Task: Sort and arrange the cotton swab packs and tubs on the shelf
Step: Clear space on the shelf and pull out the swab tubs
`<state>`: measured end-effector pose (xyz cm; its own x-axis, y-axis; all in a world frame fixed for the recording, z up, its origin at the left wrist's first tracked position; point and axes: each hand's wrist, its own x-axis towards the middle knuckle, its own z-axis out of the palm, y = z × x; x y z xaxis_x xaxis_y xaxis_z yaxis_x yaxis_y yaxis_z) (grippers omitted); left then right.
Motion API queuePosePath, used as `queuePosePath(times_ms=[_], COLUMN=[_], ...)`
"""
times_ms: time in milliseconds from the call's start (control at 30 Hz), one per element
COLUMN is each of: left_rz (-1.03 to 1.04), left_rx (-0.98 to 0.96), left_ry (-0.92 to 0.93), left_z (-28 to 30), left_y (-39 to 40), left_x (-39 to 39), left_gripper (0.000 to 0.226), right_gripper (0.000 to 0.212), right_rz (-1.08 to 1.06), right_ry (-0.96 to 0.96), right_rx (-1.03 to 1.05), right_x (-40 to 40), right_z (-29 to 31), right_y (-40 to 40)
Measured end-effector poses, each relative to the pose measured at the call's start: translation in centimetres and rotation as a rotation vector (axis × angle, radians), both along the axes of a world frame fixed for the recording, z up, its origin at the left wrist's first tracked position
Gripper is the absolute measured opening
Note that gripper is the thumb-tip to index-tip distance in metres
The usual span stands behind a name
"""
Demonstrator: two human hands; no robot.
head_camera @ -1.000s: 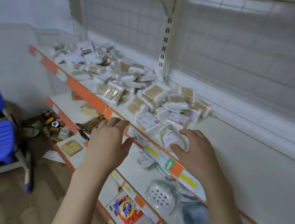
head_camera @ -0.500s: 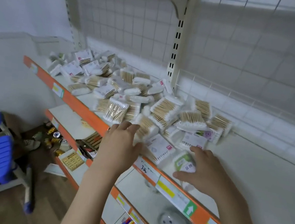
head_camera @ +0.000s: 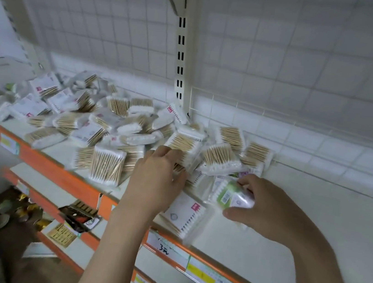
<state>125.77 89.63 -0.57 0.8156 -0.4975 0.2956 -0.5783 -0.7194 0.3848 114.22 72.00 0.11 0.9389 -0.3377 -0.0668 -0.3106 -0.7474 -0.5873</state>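
Note:
A loose heap of cotton swab packs [head_camera: 110, 128] covers the left and middle of the white shelf [head_camera: 312, 231]. My right hand [head_camera: 267, 208] grips a round clear tub with a green label [head_camera: 233, 196] just above the shelf, at the heap's right end. My left hand [head_camera: 156, 180] lies palm down on the packs near the front edge, its fingertips on a pack of wooden-stick swabs [head_camera: 181, 144]. A flat white pack with a red mark [head_camera: 184, 215] lies partly under that hand.
An orange price rail [head_camera: 74, 180] with paper labels runs along the shelf's front. A white wire-grid back panel and a slotted upright [head_camera: 180, 56] stand behind the heap. Lower shelves hold other goods [head_camera: 79, 217]. The shelf's right part is bare.
My head has moved closer and higher over the shelf. My right hand has lifted the green-label tub off the shelf, and my left hand has slid forward onto the packs.

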Motion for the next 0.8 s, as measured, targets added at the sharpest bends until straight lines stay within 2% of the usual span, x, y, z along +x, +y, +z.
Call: queuePosePath(times_ms=[167, 300, 433, 600, 800], left_rz=[-0.101, -0.254, -0.446, -0.695, -0.808], left_rx=[-0.03, -0.026, 0.013, 0.107, 0.335], left_ry=[-0.01, -0.047, -0.099, -0.11, -0.15], left_z=[0.0, 0.8, 2.5, 3.4, 1.7], left_y=[-0.2, -0.8, -3.5, -9.6, -15.6], left_x=[2.4, 4.1, 5.2, 5.5, 4.9], left_gripper=[0.036, 0.037, 0.042, 0.043, 0.042], right_gripper=[0.05, 0.06, 0.059, 0.062, 0.066], right_rz=[-0.065, -0.211, -0.385, -0.576, -0.725], right_ry=[-0.028, -0.008, -0.032, -0.051, -0.072], right_rx=[0.033, 0.03, 0.045, -0.022, -0.069], right_x=[1.0, 0.6, -0.3, -2.2, -4.6], right_z=[-0.3, -0.6, -0.5, -0.1, 0.4], right_y=[1.2, 2.0, 2.6, 3.5, 4.1])
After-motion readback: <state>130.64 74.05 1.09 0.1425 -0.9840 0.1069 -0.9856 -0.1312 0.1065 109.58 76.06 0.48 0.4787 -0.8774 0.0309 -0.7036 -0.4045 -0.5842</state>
